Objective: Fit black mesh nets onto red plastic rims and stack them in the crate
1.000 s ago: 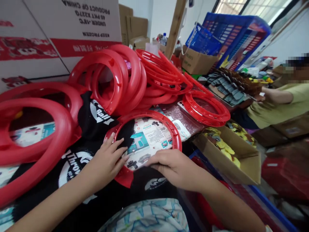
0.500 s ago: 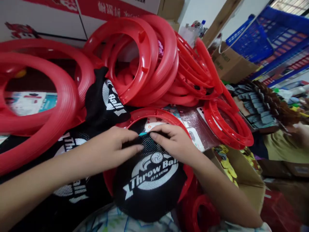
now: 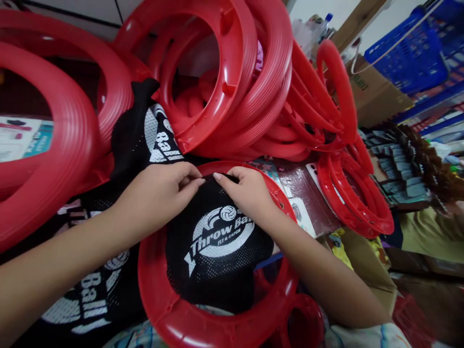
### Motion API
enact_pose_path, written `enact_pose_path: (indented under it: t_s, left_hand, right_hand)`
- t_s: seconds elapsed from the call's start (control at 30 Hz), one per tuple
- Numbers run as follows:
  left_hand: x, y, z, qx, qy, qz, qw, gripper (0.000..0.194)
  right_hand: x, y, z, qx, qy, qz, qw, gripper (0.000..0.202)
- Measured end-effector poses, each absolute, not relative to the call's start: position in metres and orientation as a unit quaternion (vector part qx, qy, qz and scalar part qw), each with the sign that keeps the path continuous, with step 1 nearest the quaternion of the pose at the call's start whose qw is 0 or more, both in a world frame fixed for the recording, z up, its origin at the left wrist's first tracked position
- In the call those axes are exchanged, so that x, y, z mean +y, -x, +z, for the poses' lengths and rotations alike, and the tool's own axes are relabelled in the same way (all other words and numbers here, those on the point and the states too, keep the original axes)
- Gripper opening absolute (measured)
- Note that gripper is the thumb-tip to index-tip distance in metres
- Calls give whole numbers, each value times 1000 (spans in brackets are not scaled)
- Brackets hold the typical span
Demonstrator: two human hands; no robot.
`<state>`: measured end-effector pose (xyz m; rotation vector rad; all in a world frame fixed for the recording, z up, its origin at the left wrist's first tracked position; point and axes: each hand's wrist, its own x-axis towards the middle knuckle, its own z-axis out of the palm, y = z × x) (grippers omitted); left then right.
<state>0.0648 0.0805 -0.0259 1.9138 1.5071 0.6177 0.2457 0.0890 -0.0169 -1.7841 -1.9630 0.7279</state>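
A black mesh cloth (image 3: 221,270) printed "Throw Ball" hangs over a red plastic ring (image 3: 181,319) near my lap. My left hand (image 3: 168,191) pinches the cloth's top edge between thumb and fingers. Just to its right, my right hand (image 3: 246,191) grips the same edge, its thumb tip close to the left fingertips. The ring's far rim passes behind both hands, and its lower part shows below the cloth.
Large red rings (image 3: 232,82) are piled behind the hands, with more at the left. Other printed black cloths (image 3: 90,285) lie at the left. A phone (image 3: 315,175), open cardboard box (image 3: 366,261) and blue basket (image 3: 409,53) are at the right.
Both hands have closed on the cloth's top edge and come nearer each other. The cloth is drawn up, baring the ring's lower part. The view has moved closer to the rings.
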Motion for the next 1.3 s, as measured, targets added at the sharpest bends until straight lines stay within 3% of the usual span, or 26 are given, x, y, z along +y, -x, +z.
enact_pose_path:
  t_s: [0.27,0.5,0.73,0.93,1.3]
  left_hand:
    - [83,-67,-33,560,-737,235,296,26]
    - [82,-69,-37,546,-785,193,218,37]
    - [80,-72,-37,542,-820,135,128,40]
    - [79,-75,-37,551,-820,108,107,38]
    - [78,-79,-32,555,-826,61,78,38]
  right_hand:
    - [90,-244,-29,-691,642,261,203,38]
    - [91,-245,-32,-702,640,238,200,40]
    - [87,-239,-28,-758,634,94,124,38]
    - [89,-235,-28,-777,623,50,70,36]
    - [97,-243,-31,-763,617,108,159,41]
